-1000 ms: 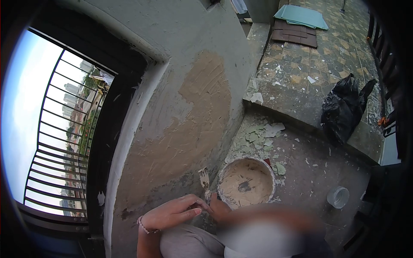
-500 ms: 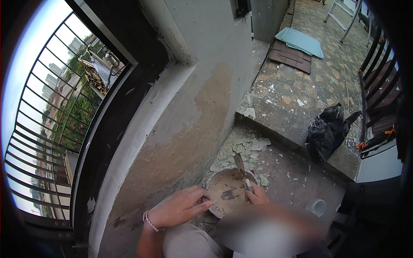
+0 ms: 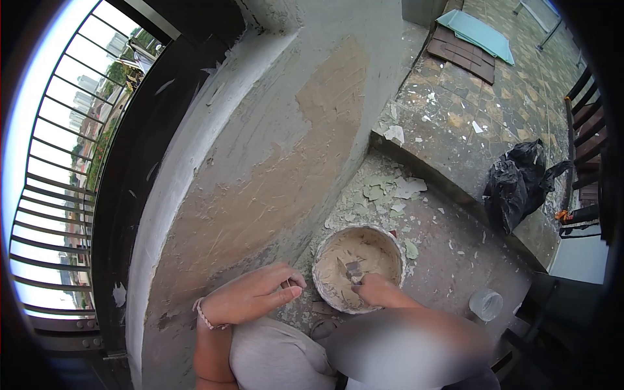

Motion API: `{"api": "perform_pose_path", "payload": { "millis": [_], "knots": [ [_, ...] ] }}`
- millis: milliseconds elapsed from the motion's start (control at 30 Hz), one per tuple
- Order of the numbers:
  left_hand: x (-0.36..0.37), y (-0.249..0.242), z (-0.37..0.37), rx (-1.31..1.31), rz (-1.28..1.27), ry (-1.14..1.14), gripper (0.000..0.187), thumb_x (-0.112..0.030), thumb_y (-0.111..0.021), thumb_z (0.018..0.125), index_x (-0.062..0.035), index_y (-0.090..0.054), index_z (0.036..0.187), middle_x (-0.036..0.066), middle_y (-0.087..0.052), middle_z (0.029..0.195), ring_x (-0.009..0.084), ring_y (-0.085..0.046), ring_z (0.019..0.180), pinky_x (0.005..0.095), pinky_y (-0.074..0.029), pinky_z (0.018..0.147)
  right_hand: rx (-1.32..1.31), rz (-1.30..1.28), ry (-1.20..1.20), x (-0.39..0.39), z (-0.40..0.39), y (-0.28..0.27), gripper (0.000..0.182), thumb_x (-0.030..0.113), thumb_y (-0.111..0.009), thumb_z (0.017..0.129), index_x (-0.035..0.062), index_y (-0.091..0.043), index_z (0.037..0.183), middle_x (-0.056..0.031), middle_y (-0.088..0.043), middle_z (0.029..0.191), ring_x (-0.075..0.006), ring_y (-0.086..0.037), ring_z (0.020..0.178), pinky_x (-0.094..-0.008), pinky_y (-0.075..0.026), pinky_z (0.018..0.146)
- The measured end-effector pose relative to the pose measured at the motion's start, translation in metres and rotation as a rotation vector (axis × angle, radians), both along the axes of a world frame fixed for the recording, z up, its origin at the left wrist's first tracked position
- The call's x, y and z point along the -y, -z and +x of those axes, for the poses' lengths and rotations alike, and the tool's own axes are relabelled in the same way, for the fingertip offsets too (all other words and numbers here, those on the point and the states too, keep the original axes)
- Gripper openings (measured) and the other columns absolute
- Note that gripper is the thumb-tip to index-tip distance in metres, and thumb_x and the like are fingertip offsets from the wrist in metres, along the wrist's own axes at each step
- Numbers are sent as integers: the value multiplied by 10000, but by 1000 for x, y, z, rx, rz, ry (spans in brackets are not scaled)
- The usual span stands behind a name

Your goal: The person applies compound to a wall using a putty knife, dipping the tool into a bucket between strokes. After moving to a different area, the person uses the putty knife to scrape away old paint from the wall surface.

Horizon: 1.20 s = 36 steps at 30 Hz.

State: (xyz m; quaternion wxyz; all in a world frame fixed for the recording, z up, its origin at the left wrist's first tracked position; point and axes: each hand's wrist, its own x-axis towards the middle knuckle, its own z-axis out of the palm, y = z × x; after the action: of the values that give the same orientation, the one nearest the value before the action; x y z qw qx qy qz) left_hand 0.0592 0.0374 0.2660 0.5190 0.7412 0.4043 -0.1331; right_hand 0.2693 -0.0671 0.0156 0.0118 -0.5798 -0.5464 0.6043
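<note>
My right hand (image 3: 378,291) reaches into a round bucket (image 3: 398,250) of beige filler paste (image 3: 370,247). It is closed around the handle of a putty knife (image 3: 353,267), whose blade is down in the paste. Left of the bucket, apart from its rim, hovers my left hand (image 3: 263,294). Its fingers are loosely bent, the thumb stands off from them, and nothing is held. Beside that hand rises a grey wall with a large patch of brown filler (image 3: 260,195), streaked and uneven. A braided bracelet (image 3: 207,315) circles my left wrist.
Paint flakes (image 3: 383,192) litter the floor beyond the bucket, below a raised step (image 3: 448,211). A black plastic bag (image 3: 517,185) lies on the step's edge. A clear plastic tub (image 3: 485,304) stands at right. Farther back are light-blue sheets (image 3: 474,36) over a brown panel (image 3: 460,57).
My right hand has lowered the putty knife from above the far rim into the paste. My left hand has come away from the bucket's rim. The view has shifted slightly.
</note>
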Motion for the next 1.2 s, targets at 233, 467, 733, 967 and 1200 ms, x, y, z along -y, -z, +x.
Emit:
{"api": "perform_pose_path", "payload": {
  "millis": [233,467,733,967,1200],
  "knots": [
    [0,-5,5,-28,-42,-49,373,-310,-429,988,2,-563,1144,111,-542,973,206,-527,946,329,-419,854,-101,-87,-14,-7,-7,-7,420,339,-544,872,-54,-685,917,-304,-643,888,-410,-642,848,-447,-492,779],
    [1,-3,2,-38,-33,-30,373,-302,-428,991,0,-560,1165,115,-545,987,206,-537,965,327,-419,870,-555,-5,114,6,19,14,344,250,-518,935,-46,-694,927,-162,-661,772,-242,-628,688,-341,-484,651],
    [-8,54,-21,-6,-271,-65,432,-381,-405,1011,-22,-534,1214,95,-567,1080,177,-558,1008,318,-435,897,-1115,-70,565,-17,47,-47,209,238,-506,969,41,-550,1023,-21,-548,693,-90,-517,600,-253,-400,591],
    [-12,81,-18,-58,-459,-201,466,-410,-364,1023,-40,-488,1278,62,-563,1092,142,-540,1001,295,-428,906,-656,436,592,-72,22,-30,259,254,-471,982,15,-446,1080,-91,-590,757,-200,-561,687,-318,-441,684],
    [3,87,-20,-53,-445,125,535,-423,-350,1023,-23,-406,1374,72,-536,1166,161,-498,1103,319,-373,981,-197,579,534,-98,5,-21,432,373,-430,981,-31,-386,1129,-316,-612,888,-507,-577,906,-536,-444,785]
  ]
}}
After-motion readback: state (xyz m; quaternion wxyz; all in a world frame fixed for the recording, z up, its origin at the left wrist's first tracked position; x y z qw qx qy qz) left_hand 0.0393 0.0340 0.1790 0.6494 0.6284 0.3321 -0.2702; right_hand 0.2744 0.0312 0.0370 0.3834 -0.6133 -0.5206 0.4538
